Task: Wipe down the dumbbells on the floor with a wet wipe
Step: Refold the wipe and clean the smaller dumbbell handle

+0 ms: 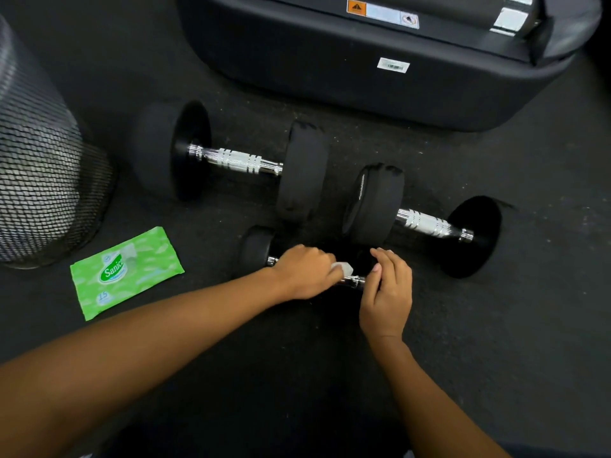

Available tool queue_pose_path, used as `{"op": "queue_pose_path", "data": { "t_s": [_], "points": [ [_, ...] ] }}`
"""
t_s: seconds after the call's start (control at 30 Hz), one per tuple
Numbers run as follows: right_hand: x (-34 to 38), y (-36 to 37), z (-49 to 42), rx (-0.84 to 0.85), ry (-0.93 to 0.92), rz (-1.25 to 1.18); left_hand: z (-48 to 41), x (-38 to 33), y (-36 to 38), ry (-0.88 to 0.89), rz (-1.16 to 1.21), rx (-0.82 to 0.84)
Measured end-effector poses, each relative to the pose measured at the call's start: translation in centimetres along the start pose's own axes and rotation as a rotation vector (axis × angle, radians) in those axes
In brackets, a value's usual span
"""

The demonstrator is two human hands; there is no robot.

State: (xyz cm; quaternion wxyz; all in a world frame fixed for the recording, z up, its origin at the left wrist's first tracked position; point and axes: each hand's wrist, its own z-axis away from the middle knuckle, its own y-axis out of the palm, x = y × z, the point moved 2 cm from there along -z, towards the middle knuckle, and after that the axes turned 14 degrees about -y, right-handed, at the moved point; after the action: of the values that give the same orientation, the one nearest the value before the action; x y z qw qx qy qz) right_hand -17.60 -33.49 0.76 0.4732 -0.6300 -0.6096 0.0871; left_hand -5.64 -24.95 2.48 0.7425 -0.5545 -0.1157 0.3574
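Nearest me, the person's left hand (307,272) has its grip clenched round a white wet wipe (342,268), pressing it onto the chrome handle of the small dumbbell (256,251), which lies on the dark floor (496,325). The right hand (386,292) curls its fingers over that dumbbell's right end and seems to be steadying it. That end is lost in shadow, so I can't see exactly how it is held.

To the left lies the green wipe packet (122,272). Just beyond the hands sit two bigger dumbbells, the left dumbbell (238,160) and the right dumbbell (426,223), with no hand on either. I can't tell whether they have been wiped. I'd judge the job partway through at most, with only the small handle under the wipe.

A mesh bin (39,180) stands far left, and a black machine base (363,94) lies farthest.
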Motion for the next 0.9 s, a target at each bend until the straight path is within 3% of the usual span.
{"op": "queue_pose_path", "data": {
  "t_s": [0.1,0.2,0.33,0.5,0.73,0.9],
  "points": [
    [-0.1,0.1,0.0,-0.004,-0.004,0.015,-0.3,-1.9,-0.4,-0.065,0.017,0.037],
    [-0.2,0.1,0.1,-0.010,-0.019,0.016,0.1,-2.7,1.1,0.071,0.034,-0.065],
    [-0.1,0.0,0.2,-0.012,-0.019,-0.001,0.7,-0.4,1.6,0.228,0.139,-0.069],
    [-0.1,0.0,0.0,-0.014,-0.011,0.000,-0.7,-0.5,0.9,-0.022,0.147,0.050],
    [-0.1,0.1,0.2,-0.017,-0.010,-0.008,0.3,-0.6,1.9,0.253,0.222,-0.159],
    [-0.2,0.2,0.0,-0.012,-0.007,0.002,0.8,-1.3,2.4,0.284,0.257,-0.324]
  ]
}}
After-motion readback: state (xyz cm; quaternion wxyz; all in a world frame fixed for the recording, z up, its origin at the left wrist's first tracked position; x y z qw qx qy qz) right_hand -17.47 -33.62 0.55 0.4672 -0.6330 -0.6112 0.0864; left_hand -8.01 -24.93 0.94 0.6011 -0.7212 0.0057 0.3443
